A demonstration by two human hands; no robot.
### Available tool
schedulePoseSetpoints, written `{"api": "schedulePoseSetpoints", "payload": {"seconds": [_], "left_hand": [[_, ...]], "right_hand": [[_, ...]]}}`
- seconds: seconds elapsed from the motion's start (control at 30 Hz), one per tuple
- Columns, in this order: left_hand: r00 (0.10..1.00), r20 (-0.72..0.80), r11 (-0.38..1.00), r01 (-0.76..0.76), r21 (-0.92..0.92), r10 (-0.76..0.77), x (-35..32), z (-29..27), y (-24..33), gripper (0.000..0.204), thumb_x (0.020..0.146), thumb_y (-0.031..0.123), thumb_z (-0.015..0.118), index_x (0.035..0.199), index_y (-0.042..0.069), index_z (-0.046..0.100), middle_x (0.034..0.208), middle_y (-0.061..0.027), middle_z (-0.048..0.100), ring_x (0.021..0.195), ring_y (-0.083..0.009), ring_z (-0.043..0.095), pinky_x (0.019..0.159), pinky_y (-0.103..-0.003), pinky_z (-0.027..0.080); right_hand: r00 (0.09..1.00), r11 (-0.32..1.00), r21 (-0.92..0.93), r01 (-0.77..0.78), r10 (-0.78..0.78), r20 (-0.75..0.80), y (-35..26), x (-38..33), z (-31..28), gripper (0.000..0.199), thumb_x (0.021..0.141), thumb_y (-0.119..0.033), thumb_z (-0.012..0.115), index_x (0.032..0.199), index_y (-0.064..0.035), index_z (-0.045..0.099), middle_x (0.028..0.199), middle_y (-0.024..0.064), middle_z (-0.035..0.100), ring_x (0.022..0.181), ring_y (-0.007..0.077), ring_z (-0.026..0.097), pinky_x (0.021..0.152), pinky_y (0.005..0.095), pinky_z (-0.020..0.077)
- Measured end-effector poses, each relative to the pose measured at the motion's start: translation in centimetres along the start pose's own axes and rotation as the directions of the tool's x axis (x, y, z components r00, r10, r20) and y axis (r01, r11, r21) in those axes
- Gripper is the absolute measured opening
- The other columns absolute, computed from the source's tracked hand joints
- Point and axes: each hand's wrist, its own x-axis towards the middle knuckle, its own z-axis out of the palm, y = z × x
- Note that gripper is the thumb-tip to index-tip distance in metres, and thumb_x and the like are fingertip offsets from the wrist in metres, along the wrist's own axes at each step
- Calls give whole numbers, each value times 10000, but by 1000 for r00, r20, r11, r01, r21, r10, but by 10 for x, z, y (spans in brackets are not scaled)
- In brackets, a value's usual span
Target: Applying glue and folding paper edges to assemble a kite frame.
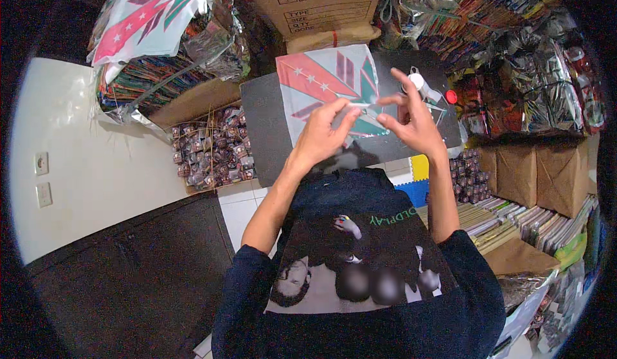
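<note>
A white cloth (297,105) printed with red, green and purple shapes and white stars lies on a dark tabletop (263,134). Above its near part, my left hand (324,133) pinches a thin, whitish, stick-like piece (363,105), too blurred to name. Facing it from the right, my right hand (416,122) has its fingers apart, with thumb and a smeared finger close to the piece's end. I see nothing gripped in it. Just beyond the right hand are a small white bottle (416,81) and a round red cap (451,97).
Left of the table, a cardboard box (186,188) holds many small wrapped items. A large carton (321,5) stands behind it. Stacked, plastic-wrapped bundles (520,95) crowd the right; a similar printed cloth (154,18) lies on a stack at upper left.
</note>
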Motion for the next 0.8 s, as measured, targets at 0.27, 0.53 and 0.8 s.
{"api": "schedulePoseSetpoints", "payload": {"seconds": [0.27,0.53,0.8], "left_hand": [[999,-6,946,46,-321,-51,1,15,-11,207,939,196,634,938,-11,623,849,-107,651,768,-173,618,695,-324,478],[936,-265,972,-212,98,231,10,8,2,155,889,122,693,918,-15,627,1022,-107,625,956,-181,620,786,-317,493],[918,-393,916,-206,-344,59,5,17,-4,177,819,82,764,939,-15,678,974,-83,688,905,-205,681,816,-302,532]], "right_hand": [[991,419,904,-87,-61,123,-6,-2,11,823,877,-121,708,1521,-101,195,1151,129,629,570,35,478,541,186,432],[998,896,442,-27,3,55,-8,-11,24,856,858,-62,717,1528,-127,188,1169,101,609,691,9,491,607,178,418],[988,689,711,-144,55,147,-15,-14,24,800,896,-88,678,1521,-120,181,1139,136,626,613,53,536,531,203,448]]}}
